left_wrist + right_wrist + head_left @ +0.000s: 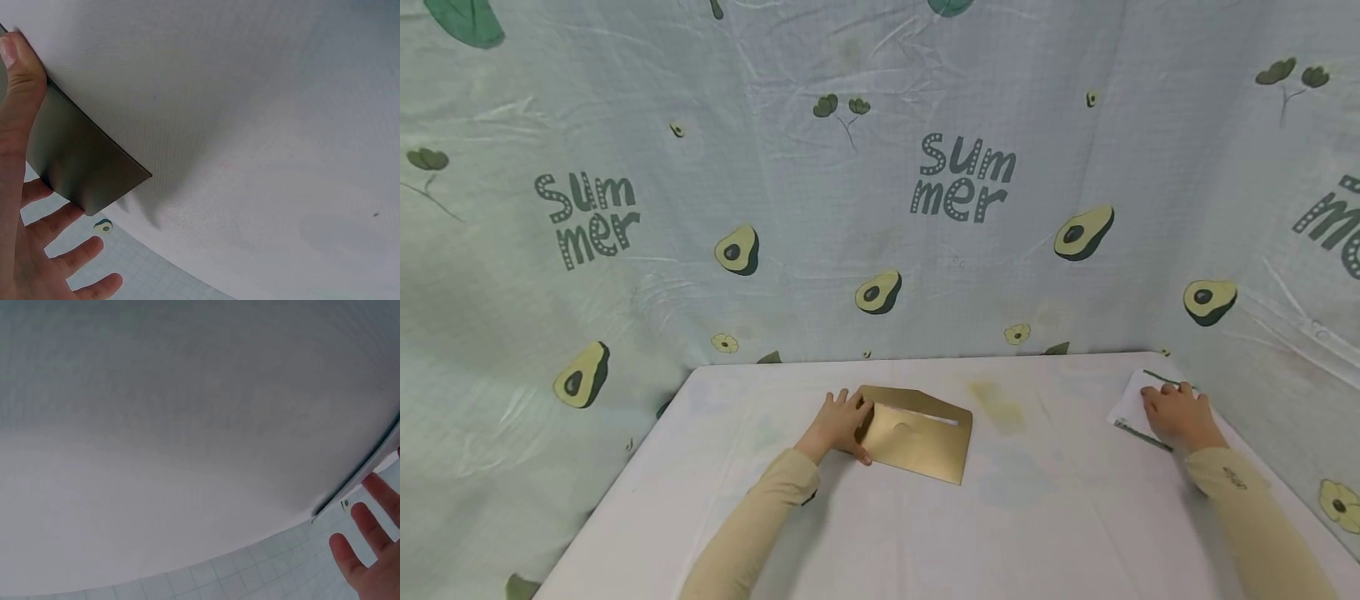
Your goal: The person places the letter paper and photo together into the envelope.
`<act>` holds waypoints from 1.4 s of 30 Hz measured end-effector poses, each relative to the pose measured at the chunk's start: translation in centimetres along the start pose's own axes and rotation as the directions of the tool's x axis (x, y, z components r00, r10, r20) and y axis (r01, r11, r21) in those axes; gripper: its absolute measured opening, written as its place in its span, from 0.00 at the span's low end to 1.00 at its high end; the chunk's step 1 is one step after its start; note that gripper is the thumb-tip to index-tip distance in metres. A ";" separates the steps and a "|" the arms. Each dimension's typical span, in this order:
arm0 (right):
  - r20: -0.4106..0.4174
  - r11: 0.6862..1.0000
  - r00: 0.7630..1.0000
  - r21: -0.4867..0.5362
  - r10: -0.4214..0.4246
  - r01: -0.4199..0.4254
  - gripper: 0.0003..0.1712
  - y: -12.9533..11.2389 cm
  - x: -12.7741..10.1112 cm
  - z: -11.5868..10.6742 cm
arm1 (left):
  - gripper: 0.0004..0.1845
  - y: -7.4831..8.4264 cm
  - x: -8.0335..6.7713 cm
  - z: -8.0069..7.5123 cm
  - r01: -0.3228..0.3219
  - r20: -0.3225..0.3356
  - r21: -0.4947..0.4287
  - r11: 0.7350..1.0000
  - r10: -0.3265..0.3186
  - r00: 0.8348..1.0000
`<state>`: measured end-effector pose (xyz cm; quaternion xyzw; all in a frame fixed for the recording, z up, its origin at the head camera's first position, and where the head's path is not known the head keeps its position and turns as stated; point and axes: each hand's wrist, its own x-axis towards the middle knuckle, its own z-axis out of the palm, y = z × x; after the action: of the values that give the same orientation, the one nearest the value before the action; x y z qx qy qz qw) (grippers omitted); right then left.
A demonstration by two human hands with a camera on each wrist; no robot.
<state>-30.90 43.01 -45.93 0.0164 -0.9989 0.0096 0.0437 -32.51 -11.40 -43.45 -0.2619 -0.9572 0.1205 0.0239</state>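
Observation:
A gold envelope (917, 442) with its flap raised lies on the table, a thin white strip showing along its opening. My left hand (842, 425) grips the envelope's left end. In the left wrist view, the thumb lies along one edge of the envelope (94, 156), with fingertips at the opposite edge. Far to the right, my right hand (1180, 415) holds a white sheet (1131, 404) with green bands, covering much of it. The right wrist view shows fingers (372, 528) spread at the edge of the sheet (357, 472); the thumb is hidden there.
The table (1000, 533) has a pale cloth with a faint yellowish patch (997, 407) behind the envelope. A hanging cloth (820, 192) printed with avocados and lettering stands behind and at both sides, close to the right hand.

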 end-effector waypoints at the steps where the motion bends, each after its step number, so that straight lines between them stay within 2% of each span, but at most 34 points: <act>1: -0.011 1.000 1.000 -0.006 -0.008 0.008 0.20 0.0 0.0 0.0 | 0.55 0.0 0.0 0.0 -0.001 -0.001 0.000 1.000 0.001 1.000; 4: -0.029 1.000 1.000 -0.016 -0.007 0.007 0.19 0.0 -0.2 -0.1 | 0.55 0.0 -0.1 -0.1 -0.004 -0.004 -0.003 1.000 0.004 1.000; 7: -0.006 1.000 1.000 0.006 0.016 -0.016 0.21 0.1 -0.3 -0.1 | 0.55 0.1 -0.1 -0.1 -0.003 0.000 -0.004 1.000 0.003 1.000; 14: 0.110 0.991 0.991 0.095 0.078 -0.089 0.38 1.1 -0.5 -0.1 | 0.54 0.0 -0.1 0.0 0.000 0.011 -0.018 1.000 0.000 1.000; 22: 0.030 0.994 0.996 0.076 0.079 -0.081 0.42 1.1 -1.2 -0.7 | 0.55 0.0 0.2 -0.1 0.003 0.019 -0.005 1.000 -0.003 1.000; 30: 0.049 0.998 0.997 -0.001 0.056 -0.056 0.52 1.9 -1.8 -0.9 | 0.55 0.1 0.2 0.1 0.008 0.026 -0.008 1.000 -0.008 1.000; 34: 0.065 0.998 0.997 0.037 0.045 -0.048 0.53 2.4 -1.8 -1.0 | 0.55 0.1 0.2 0.1 0.014 0.028 -0.011 1.000 -0.014 1.000; 37: 0.086 0.992 0.996 0.121 0.027 -0.037 0.50 2.8 -1.8 -1.4 | 0.55 0.2 0.0 0.0 0.013 0.024 -0.017 1.000 -0.013 1.000; 39: 0.095 0.982 0.995 0.188 0.006 -0.024 0.45 3.0 -1.8 -1.7 | 0.55 0.2 0.0 0.0 0.012 0.024 -0.021 1.000 -0.011 1.000; 42: 0.104 0.950 0.994 0.311 -0.018 -0.016 0.33 3.4 -1.6 -2.2 | 0.54 0.1 0.0 0.0 0.009 0.016 -0.028 1.000 -0.009 1.000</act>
<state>-29.18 46.50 -43.93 0.0240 -0.9857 0.1662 -0.0120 -32.42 -11.34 -43.45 -0.2570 -0.9601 0.1092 0.0130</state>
